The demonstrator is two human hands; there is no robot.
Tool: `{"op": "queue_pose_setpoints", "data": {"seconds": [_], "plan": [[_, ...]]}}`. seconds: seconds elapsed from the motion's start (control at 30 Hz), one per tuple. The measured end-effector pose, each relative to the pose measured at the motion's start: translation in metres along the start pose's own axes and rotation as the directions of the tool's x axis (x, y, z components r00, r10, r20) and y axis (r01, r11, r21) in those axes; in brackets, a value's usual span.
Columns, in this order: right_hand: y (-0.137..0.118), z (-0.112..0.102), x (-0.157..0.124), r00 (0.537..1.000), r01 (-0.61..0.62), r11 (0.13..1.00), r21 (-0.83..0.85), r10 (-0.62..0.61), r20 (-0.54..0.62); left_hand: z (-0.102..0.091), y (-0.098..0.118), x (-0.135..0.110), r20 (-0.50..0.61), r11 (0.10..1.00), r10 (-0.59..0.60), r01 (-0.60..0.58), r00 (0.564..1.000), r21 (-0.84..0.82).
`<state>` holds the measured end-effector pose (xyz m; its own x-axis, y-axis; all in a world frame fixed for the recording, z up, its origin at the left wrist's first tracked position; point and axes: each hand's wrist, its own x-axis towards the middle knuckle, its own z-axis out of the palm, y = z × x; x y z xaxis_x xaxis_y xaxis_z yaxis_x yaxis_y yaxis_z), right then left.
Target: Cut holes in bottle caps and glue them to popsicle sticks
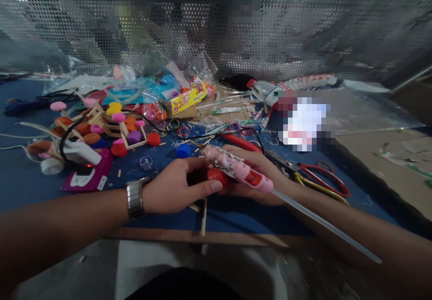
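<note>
My left hand (175,185), with a metal watch (135,197) on the wrist, is closed on a red bottle cap (218,176) at the table's near middle. My right hand (256,174) is wrapped round a pink glue gun (241,168), which points left over the cap; a clear glue stick (324,225) trails out of its back toward the lower right. Thin wooden sticks (203,216) lie under my hands on the blue mat (33,178).
A craft structure of sticks and coloured caps (111,126) stands at the left. A purple device (89,174), a tape roll (51,165) and a black cable lie near it. Red scissors (320,178) rest at the right. Packets and bags (187,97) crowd the back, before a perforated metal screen (303,29).
</note>
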<state>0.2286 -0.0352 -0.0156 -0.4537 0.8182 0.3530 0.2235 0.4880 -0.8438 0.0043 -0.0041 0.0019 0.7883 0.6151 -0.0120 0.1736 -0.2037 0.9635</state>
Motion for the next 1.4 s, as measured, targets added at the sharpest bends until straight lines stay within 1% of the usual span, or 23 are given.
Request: {"op": "queue_pose_setpoints", "data": {"seconds": [0.17, 0.3, 0.47, 0.57, 0.63, 0.7, 0.8, 0.87, 0.93, 1.03, 1.17, 1.4], "plan": [[-0.0001, 0.0003, -0.0018, 0.999, -0.047, 0.999, 0.0, 0.047, -0.005, 0.0012, 0.0001, 0.0001, -0.008, 1.0, 0.001, -0.001, 1.0, 0.01], [0.001, -0.0015, -0.0018, 1.0, -0.005, 1.0, -0.004, 0.005, 0.012, 0.0009, 0.0013, -0.0005, -0.007, 0.999, -0.012, 0.012, 1.0, 0.037], [0.0011, -0.0021, -0.0009, 1.0, -0.014, 1.0, -0.019, 0.014, 0.013, -0.0002, 0.0018, -0.0016, 0.014, 0.999, 0.026, -0.026, 1.0, 0.034], [0.0012, -0.0021, -0.001, 1.0, 0.007, 0.999, -0.032, -0.007, 0.008, -0.0001, 0.0007, -0.0015, -0.001, 1.0, 0.0, 0.0, 1.0, 0.022], [0.0012, -0.0026, -0.0018, 1.0, -0.015, 0.999, -0.034, 0.014, -0.007, 0.0, 0.0003, -0.0012, -0.023, 1.0, -0.017, 0.017, 1.0, 0.026], [0.0012, -0.0036, -0.0031, 0.998, -0.063, 0.997, -0.037, 0.062, -0.028, 0.0002, 0.0004, -0.001, -0.045, 0.999, -0.031, 0.032, 0.999, 0.043], [0.0015, -0.0042, -0.0041, 0.993, -0.111, 0.993, -0.049, 0.11, -0.03, 0.0005, 0.0007, -0.0007, -0.051, 0.998, -0.045, 0.047, 0.998, 0.042], [0.0018, -0.0035, -0.0035, 0.995, -0.098, 0.994, -0.042, 0.097, -0.025, 0.0009, 0.0004, -0.0006, -0.04, 0.999, -0.033, 0.033, 0.999, 0.008], [0.002, -0.0024, -0.0023, 0.998, -0.056, 0.998, -0.021, 0.055, -0.022, 0.0012, 0.0, -0.0007, -0.029, 1.0, -0.016, 0.016, 0.999, -0.016], [0.0021, -0.0014, -0.0009, 1.0, -0.005, 1.0, -0.013, 0.005, -0.018, 0.0009, -0.0003, -0.0011, -0.008, 1.0, -0.008, 0.008, 1.0, -0.011], [0.0022, -0.0014, -0.0016, 1.0, -0.023, 0.999, -0.022, 0.023, -0.02, 0.0, 0.0003, -0.0011, 0.02, 1.0, -0.003, 0.004, 1.0, -0.013], [-0.0019, -0.0026, -0.002, 0.999, -0.043, 0.999, -0.012, 0.043, -0.008, 0.0002, 0.0004, -0.002, 0.007, 0.998, -0.044, 0.044, 0.999, -0.041]]}}
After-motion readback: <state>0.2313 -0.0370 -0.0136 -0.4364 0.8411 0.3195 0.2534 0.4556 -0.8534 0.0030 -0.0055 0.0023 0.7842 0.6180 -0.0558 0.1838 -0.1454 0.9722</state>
